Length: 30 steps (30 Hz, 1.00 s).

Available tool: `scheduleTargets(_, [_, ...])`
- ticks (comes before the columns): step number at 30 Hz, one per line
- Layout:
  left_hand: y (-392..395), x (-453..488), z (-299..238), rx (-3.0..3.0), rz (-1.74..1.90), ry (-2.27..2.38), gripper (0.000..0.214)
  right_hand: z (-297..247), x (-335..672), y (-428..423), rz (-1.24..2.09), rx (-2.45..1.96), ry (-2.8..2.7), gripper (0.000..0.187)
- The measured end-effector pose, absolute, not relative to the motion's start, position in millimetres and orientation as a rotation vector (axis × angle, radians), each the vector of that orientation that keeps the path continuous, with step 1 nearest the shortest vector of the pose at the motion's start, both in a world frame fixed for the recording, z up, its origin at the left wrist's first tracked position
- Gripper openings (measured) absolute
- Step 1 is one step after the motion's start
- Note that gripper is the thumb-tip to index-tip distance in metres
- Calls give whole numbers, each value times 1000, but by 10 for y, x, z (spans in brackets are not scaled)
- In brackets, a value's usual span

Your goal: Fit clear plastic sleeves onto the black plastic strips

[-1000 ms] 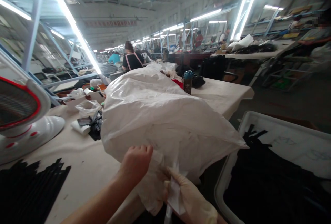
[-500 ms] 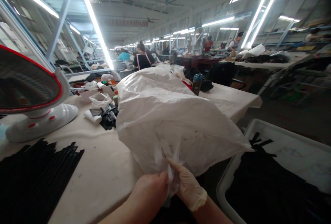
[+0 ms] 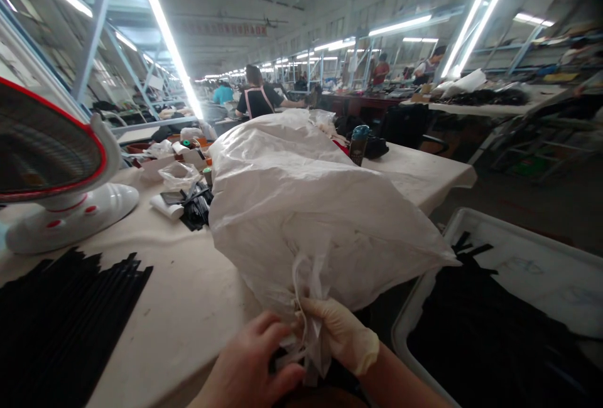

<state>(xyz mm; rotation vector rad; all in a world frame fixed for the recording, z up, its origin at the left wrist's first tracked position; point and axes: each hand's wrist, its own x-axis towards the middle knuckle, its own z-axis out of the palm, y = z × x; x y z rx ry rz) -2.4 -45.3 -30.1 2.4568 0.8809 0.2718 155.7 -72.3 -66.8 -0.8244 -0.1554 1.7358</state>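
A large white plastic bag (image 3: 301,188), bulging and wrinkled, lies on the pale-covered table (image 3: 179,307) with its gathered end toward me. My right hand (image 3: 336,326), in a thin cream glove, is closed around the bag's bunched neck, where white handle strips and a thin tie show. My left hand (image 3: 259,358) is bare and sits just left of the neck. Its thumb and fingers are apart, and I see nothing held in it. Some fingertips are hidden behind the plastic.
Black strips (image 3: 80,314) lie at the left, near a red-rimmed fan (image 3: 70,207). A white bin (image 3: 452,226) at the right holds black pieces. Behind the bag stand a bottle (image 3: 358,144) and a person (image 3: 257,94); small clutter (image 3: 179,172) lies left of the bag.
My left hand has let go of the bag's neck, moved slightly left and spread its fingers. My right hand still grips the neck, and the view has shifted slightly.
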Motion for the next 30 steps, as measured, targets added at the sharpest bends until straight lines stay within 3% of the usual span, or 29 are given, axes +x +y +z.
scheduleTargets(7, [-251,185,-255,1322,439,1101,42,-518,1400,-845,1574,-1007,-615,31])
scheduleTargets(12, [-239,273,-325,1169,665,1039,34,-572,1441,-904,1452,-924,-641,36])
scheduleTargets(18, [-215,186,-385,1076,659,920,17,-459,1491,-955,1569,-1108,-536,40])
scheduleTargets(24, [-279,63,-418,1109,572,778,13,-669,1615,-975,1643,-1138,-435,45])
scheduleTargets(30, [-256,-123,-265,1117,343,694,56,-752,1638,-1052,1503,-1067,-471,42])
